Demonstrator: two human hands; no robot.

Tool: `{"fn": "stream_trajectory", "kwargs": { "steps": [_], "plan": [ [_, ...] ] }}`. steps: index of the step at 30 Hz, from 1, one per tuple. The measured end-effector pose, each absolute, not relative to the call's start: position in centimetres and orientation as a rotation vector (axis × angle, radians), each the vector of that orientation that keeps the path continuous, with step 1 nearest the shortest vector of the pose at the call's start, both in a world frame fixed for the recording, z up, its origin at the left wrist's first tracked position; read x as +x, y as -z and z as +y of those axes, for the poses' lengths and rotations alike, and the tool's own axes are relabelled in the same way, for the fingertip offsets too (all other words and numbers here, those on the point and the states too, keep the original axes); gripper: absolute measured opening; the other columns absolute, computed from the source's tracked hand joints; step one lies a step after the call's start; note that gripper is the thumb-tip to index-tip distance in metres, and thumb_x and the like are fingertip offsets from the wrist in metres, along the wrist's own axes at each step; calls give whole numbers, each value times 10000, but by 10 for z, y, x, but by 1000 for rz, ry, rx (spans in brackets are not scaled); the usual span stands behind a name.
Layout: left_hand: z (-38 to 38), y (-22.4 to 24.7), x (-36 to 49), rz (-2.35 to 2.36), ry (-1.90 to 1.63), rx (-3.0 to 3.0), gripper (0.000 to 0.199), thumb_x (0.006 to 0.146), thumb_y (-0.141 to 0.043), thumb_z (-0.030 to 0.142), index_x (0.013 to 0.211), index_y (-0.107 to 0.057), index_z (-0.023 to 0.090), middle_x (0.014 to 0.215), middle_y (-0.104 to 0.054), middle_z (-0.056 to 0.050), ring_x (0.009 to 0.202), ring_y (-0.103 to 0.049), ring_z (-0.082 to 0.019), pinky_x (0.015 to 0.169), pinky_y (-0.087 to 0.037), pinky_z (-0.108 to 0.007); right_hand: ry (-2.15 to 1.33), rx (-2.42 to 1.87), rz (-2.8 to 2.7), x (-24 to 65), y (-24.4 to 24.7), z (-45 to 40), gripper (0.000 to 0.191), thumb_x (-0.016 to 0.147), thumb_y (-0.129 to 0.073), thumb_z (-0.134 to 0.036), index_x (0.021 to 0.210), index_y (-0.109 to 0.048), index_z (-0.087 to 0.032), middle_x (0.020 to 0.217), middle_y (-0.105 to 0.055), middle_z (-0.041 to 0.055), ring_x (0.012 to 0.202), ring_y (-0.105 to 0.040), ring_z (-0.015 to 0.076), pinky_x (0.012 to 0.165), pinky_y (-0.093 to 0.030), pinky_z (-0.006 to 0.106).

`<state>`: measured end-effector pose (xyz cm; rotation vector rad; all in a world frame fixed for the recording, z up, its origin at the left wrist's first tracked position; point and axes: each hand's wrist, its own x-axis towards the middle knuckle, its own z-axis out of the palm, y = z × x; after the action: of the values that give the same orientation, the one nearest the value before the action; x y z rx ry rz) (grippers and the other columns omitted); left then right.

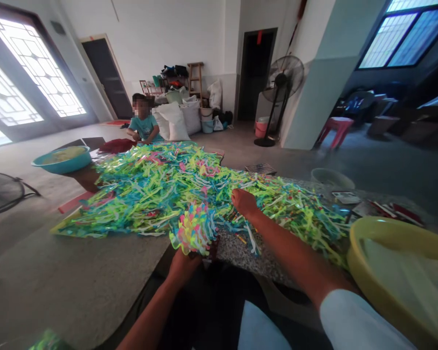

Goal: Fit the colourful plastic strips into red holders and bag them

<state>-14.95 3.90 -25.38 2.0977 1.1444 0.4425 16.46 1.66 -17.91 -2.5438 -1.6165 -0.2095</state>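
My left hand is low in front of me, closed around the base of a bunch of coloured plastic strips. Yellow, pink, blue and white ends fan out above the fist. Over the near side of the big heap of loose strips, my right hand is closed, its fingers curled together. What it pinches, if anything, is too small to make out. Green, yellow, blue and white strips, with some pink, make up the heap, which spreads over a speckled stone tabletop.
At right stands a large yellow basin; a blue basin is at far left. Another person sits beyond the heap. Behind are white sacks, a standing fan and a pink stool. Another fan is at the left edge.
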Motion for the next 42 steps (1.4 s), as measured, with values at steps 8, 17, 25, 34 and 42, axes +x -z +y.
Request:
{"fn": "stream_trajectory", "kwargs": {
  "steps": [8,17,25,34,42],
  "plan": [
    [37,252,-148,1162,-452,2097,395,769,-656,169,1163,-663,194,1144,-734,-67,1085,-671,-242,909,-509,-315,145,-2436,-1862,90,195,-90,169,990,-467,-209,1061,-619,-188,1057,-673,103,994,-617,214,819,-439,279],
    [35,251,-147,1178,-481,2075,432,781,-665,197,1211,-638,156,1229,-700,-107,1147,-651,-263,941,-500,-335,-279,-2261,-1952,90,184,-89,318,985,-533,-416,1227,-645,-242,1188,-692,91,1087,-642,243,889,-467,301],
    [36,250,-147,1143,-465,2111,470,767,-670,180,1235,-642,163,1209,-705,-97,1137,-650,-257,947,-500,-331,-1053,-1953,-1804,151,171,-28,295,939,-540,-366,968,-752,-164,898,-759,46,733,-689,166,652,-493,225],
    [34,244,-146,1150,-452,2070,382,765,-666,177,1146,-682,173,1170,-723,-70,1088,-663,-246,921,-508,-315,-151,-2421,-2101,170,196,17,351,871,-562,-147,1169,-723,-240,1246,-671,103,1102,-643,264,887,-484,323],
    [35,247,-147,1156,-450,2066,437,769,-671,196,1204,-646,160,1192,-714,-89,1107,-660,-251,908,-502,-315,-16,-2471,-2146,174,202,13,303,958,-462,-204,1133,-708,-235,1246,-614,121,1005,-646,257,823,-476,330]
  ]
}}
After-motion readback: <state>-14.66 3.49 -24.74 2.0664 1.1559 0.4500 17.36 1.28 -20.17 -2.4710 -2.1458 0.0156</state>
